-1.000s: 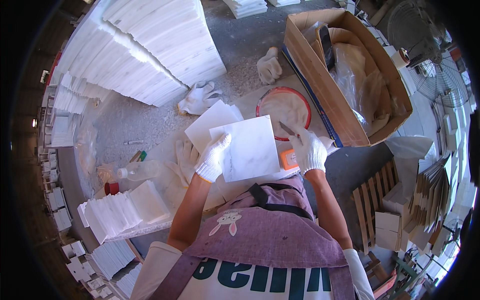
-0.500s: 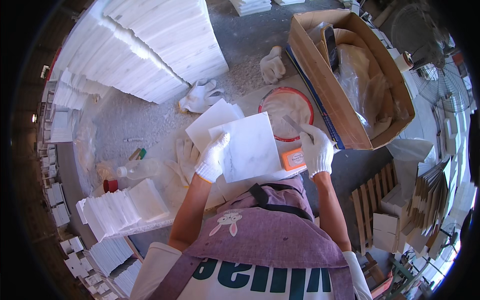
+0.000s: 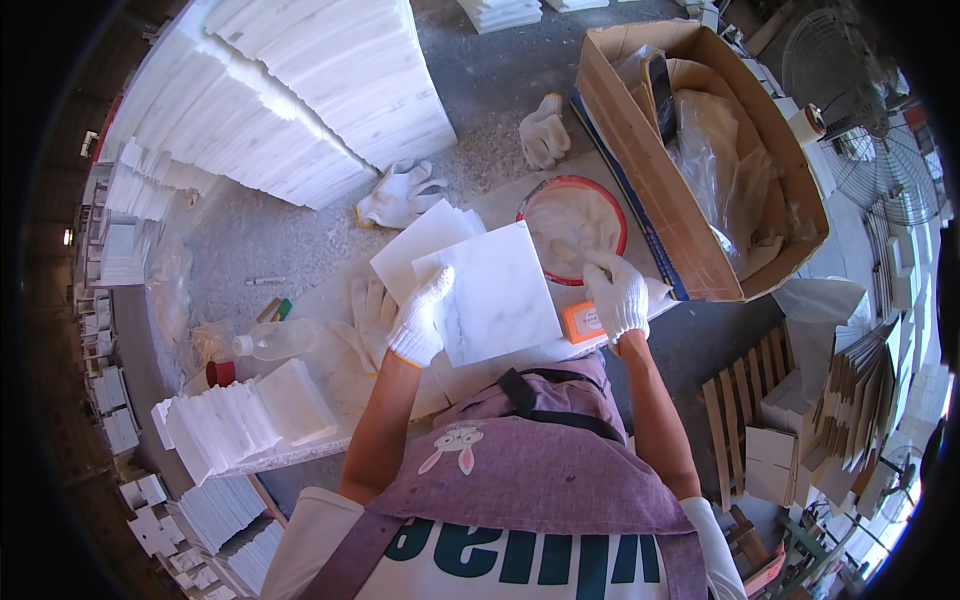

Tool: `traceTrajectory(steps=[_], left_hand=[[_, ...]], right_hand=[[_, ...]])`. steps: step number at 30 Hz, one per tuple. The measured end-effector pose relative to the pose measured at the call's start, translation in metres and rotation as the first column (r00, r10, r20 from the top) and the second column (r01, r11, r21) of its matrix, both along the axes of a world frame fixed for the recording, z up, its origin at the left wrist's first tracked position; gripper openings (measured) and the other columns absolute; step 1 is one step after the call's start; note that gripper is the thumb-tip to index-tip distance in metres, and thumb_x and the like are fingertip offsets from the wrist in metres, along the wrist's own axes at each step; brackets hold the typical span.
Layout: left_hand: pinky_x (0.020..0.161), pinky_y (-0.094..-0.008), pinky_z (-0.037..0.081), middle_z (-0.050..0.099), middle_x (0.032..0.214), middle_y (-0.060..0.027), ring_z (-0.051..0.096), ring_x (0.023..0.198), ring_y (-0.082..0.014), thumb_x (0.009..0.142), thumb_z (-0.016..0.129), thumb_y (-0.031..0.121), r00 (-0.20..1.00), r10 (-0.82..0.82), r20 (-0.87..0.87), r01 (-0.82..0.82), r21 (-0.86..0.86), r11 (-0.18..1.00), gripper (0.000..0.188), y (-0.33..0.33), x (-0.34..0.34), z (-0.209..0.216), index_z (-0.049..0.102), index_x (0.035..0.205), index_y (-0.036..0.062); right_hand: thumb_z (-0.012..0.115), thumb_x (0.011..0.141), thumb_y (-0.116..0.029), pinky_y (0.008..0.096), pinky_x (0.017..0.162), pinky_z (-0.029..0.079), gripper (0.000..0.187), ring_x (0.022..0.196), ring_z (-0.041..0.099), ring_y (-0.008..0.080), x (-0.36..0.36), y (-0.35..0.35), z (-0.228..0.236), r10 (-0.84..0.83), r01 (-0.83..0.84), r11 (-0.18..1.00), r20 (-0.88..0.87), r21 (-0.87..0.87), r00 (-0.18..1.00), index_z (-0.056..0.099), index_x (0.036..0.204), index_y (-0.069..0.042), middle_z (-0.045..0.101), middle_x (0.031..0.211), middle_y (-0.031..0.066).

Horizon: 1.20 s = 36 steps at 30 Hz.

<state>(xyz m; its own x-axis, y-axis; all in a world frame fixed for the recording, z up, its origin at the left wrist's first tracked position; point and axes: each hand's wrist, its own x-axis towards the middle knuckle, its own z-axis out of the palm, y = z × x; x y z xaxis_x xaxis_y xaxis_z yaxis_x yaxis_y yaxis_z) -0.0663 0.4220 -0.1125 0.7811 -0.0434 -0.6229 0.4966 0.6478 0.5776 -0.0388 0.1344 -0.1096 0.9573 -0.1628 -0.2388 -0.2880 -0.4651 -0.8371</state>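
The gloved left hand (image 3: 424,318) pinches a square white tile (image 3: 492,290) by its left edge, thumb on top; the tile lies between the two hands, overlapping other white tiles (image 3: 405,248) just beyond the left one. The gloved right hand (image 3: 617,298) is curled narrow by the near rim of a red-rimmed tub (image 3: 623,238) of pale paste or powder; whether its fingers grip anything, I cannot tell. An orange box (image 3: 582,322) sits between that hand and the tile, on the counter (image 3: 497,203). Held from one side, the tile could tip or slide if the left thumb slackens, chipping a corner. A careless sweep of the right hand could nudge the box or smear the tile.
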Motion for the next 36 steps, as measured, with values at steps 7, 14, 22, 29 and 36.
traceTrajectory(steps=[7, 14, 22, 29, 36], left_hand=[[0.102, -0.0282, 0.042, 0.060, 0.123, -0.0050, 0.054, 0.115, -0.0145, 0.101, 0.052, 0.023, 1.000, -0.020, 0.011, 0.020, 0.043, 0.999, 0.035, -0.002, -0.001, 0.003, 0.055, 0.128, 0.0011], [0.101, -0.0281, 0.042, 0.060, 0.122, -0.0049, 0.055, 0.114, -0.0143, 0.100, 0.053, 0.021, 0.999, -0.037, 0.023, 0.036, 0.037, 0.999, 0.035, -0.001, -0.003, 0.001, 0.055, 0.128, 0.0005], [0.098, -0.0271, 0.044, 0.062, 0.117, -0.0048, 0.057, 0.110, -0.0135, 0.099, 0.055, 0.020, 1.000, -0.018, 0.023, 0.017, 0.046, 0.999, 0.032, -0.007, -0.001, 0.010, 0.057, 0.125, 0.0011], [0.096, -0.0271, 0.045, 0.063, 0.114, -0.0034, 0.058, 0.107, -0.0130, 0.098, 0.056, 0.020, 0.998, -0.038, 0.050, 0.037, 0.018, 0.999, 0.030, -0.006, -0.003, 0.008, 0.058, 0.122, 0.0017], [0.096, -0.0269, 0.045, 0.063, 0.114, -0.0033, 0.058, 0.107, -0.0126, 0.098, 0.057, 0.021, 0.998, -0.049, 0.046, 0.047, 0.047, 0.998, 0.031, -0.004, -0.003, 0.005, 0.059, 0.122, 0.0015]], right_hand=[[0.063, 0.088, -0.017, 0.0253, 0.058, 0.046, 0.029, 0.063, 0.057, 0.0102, -0.002, -0.005, 0.022, -0.110, 0.152, 0.912, -0.131, 0.381, 0.985, 0.068, 0.109, 0.002, 0.065, 0.078, 0.0063], [0.062, 0.091, -0.013, 0.0212, 0.054, 0.043, 0.029, 0.060, 0.054, 0.0076, -0.008, -0.004, 0.065, -0.138, 0.177, 0.811, -0.112, 0.557, 0.984, 0.064, 0.115, 0.004, 0.065, 0.079, 0.0062], [0.061, 0.091, -0.012, 0.0210, 0.055, 0.045, 0.030, 0.061, 0.056, 0.0079, -0.005, 0.006, 0.078, -0.100, 0.125, 0.831, -0.076, 0.542, 0.992, 0.065, 0.116, 0.003, 0.066, 0.081, 0.0063], [0.061, 0.090, -0.011, 0.0212, 0.057, 0.046, 0.030, 0.062, 0.057, 0.0081, -0.005, 0.008, 0.079, -0.111, 0.131, 0.851, -0.069, 0.509, 0.991, 0.065, 0.116, 0.003, 0.067, 0.081, 0.0065], [0.061, 0.090, -0.011, 0.0212, 0.057, 0.047, 0.029, 0.062, 0.057, 0.0083, -0.007, 0.007, 0.079, -0.110, 0.129, 0.855, -0.068, 0.503, 0.992, 0.065, 0.116, 0.003, 0.066, 0.081, 0.0059]])
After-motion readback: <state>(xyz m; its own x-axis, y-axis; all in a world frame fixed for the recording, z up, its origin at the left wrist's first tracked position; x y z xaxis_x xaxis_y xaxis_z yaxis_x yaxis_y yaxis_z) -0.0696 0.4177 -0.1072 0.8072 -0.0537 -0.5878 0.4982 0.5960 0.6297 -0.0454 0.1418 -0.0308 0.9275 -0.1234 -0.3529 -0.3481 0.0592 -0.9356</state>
